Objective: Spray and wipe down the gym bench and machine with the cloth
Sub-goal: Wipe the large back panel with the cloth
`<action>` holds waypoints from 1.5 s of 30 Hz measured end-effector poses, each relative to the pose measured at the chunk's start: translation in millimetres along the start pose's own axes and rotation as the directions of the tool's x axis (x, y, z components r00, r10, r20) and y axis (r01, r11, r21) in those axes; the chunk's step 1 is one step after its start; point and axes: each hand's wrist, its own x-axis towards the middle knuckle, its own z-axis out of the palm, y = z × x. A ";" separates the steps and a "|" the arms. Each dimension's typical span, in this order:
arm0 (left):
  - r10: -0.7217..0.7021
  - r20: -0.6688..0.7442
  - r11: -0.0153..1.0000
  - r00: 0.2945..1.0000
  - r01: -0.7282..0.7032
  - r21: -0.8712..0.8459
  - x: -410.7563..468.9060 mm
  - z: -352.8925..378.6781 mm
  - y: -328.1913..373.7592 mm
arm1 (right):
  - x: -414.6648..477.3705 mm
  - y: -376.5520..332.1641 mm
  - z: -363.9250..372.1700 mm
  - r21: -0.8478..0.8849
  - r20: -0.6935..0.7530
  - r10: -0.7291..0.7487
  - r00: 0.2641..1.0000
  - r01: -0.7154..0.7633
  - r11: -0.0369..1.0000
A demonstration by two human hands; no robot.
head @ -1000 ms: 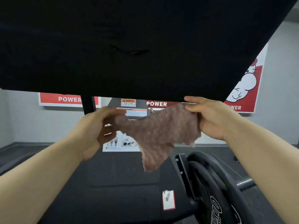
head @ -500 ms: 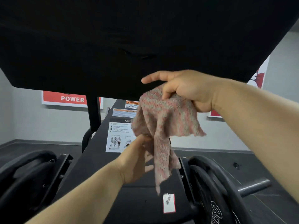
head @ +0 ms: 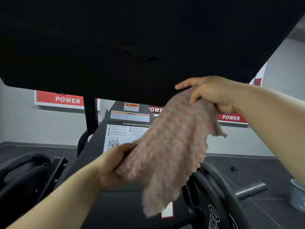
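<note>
Cloth (head: 173,146), in the grip of left hand (head: 113,164) and right hand (head: 214,95) mid-frame, dangles seemingly near the weight plate (head: 219,195) and could snag.

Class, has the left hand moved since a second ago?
Yes. The left hand has dropped from the left side of the instruction sign down to its lower edge, gripping the cloth.

Two hands (head: 112,164) (head: 214,95), one cloth (head: 173,142), one black pad (head: 132,38), two orange warning labels (head: 131,106) (head: 130,116).
</note>
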 end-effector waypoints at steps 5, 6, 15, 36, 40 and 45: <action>0.062 -0.038 0.987 0.997 -0.055 0.153 -13.2 -14.4 22.1 | 6.0 20.4 4.1 0.046 -0.040 0.041 0.998 -0.039 0.998; 0.086 -0.072 0.979 0.994 -0.071 0.192 -12.5 -17.9 27.4 | 8.0 23.4 5.0 0.002 -0.068 0.036 0.997 -0.036 0.999; 0.046 0.084 0.547 0.995 -0.096 0.832 -36.3 -14.7 85.7 | 13.3 39.2 7.7 -0.395 -0.204 0.048 0.978 -0.127 0.910; 0.061 0.024 0.794 0.998 -0.063 0.604 -37.7 54.9 96.7 | 1.6 16.9 86.2 0.286 0.097 -0.119 0.988 0.086 0.954; 0.179 0.046 0.517 0.983 -0.134 0.846 -46.0 61.0 91.0 | -1.3 15.6 82.9 0.253 0.064 -0.151 0.986 0.130 0.959; 0.498 0.009 0.406 0.867 -0.242 0.881 -39.1 66.0 88.0 | -11.6 11.7 74.2 0.418 0.218 -0.193 0.957 0.087 0.904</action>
